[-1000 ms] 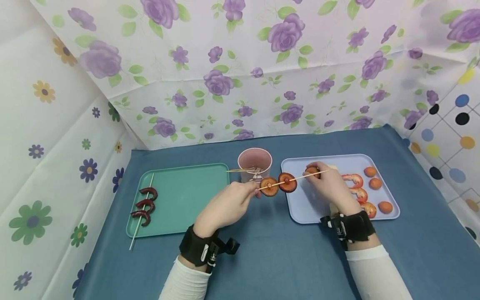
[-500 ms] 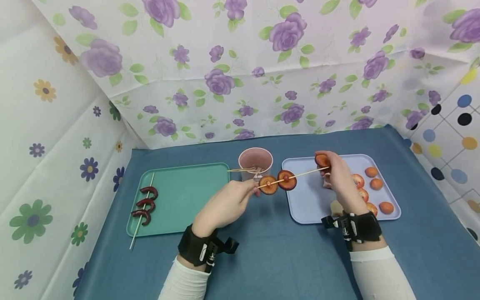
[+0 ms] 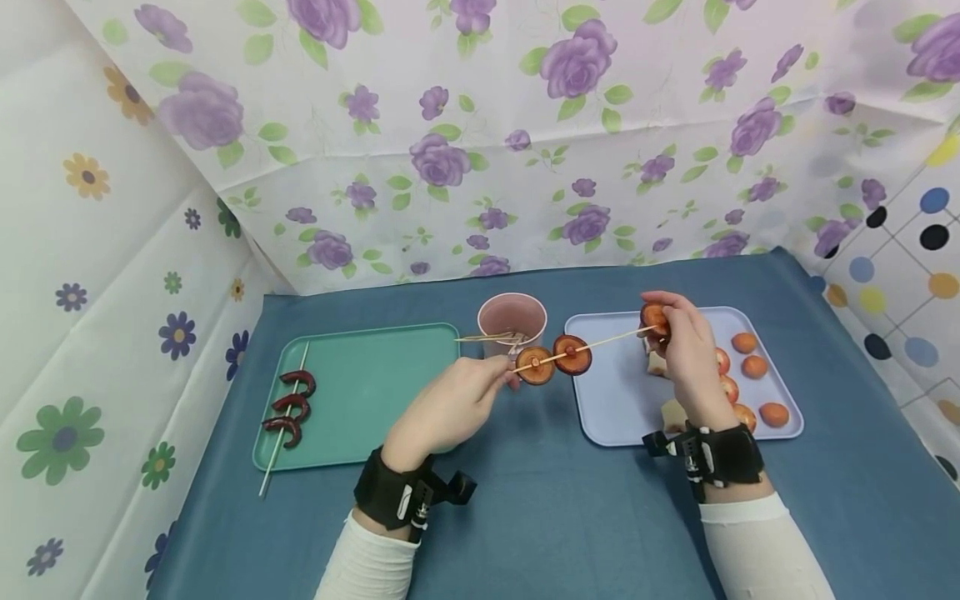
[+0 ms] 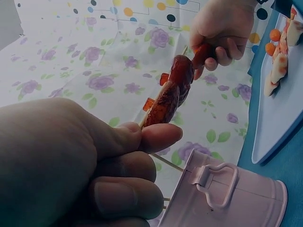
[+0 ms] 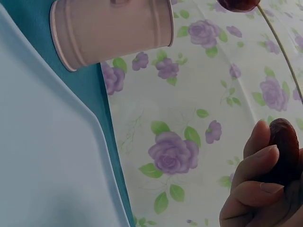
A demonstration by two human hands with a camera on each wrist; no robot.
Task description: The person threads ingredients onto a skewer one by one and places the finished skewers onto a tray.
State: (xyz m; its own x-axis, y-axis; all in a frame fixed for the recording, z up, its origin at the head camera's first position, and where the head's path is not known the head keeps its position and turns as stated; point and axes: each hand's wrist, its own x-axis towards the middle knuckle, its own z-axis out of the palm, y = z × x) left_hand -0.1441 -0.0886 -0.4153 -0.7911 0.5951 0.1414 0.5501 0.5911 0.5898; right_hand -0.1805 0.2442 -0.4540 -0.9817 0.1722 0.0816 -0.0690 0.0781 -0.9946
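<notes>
My left hand (image 3: 450, 408) pinches a thin wooden skewer (image 3: 618, 337) near its lower end. Two brown mushroom caps (image 3: 572, 356) are threaded on it, close to those fingers; in the left wrist view the mushroom caps (image 4: 176, 90) sit one behind the other. A third mushroom cap (image 3: 654, 318) is held between thumb and fingers of my right hand (image 3: 692, 358), at the skewer's far tip above the right tray. Whether the tip has pierced it cannot be told. In the right wrist view, fingers curl around this dark mushroom cap (image 5: 284, 149).
A pink bucket (image 3: 512, 315) with several skewers stands behind the left hand. The green tray (image 3: 382, 408) at left bears a skewer with three curved dark red sausage-like pieces (image 3: 283, 422). On the lilac tray (image 3: 615, 408) lie orange balls (image 3: 774, 414), red-and-white pieces and pale chunks (image 3: 673, 414).
The right hand has moved right and away from me with the third mushroom cap, from beside the skewer to its far tip. The left hand has stayed nearly still.
</notes>
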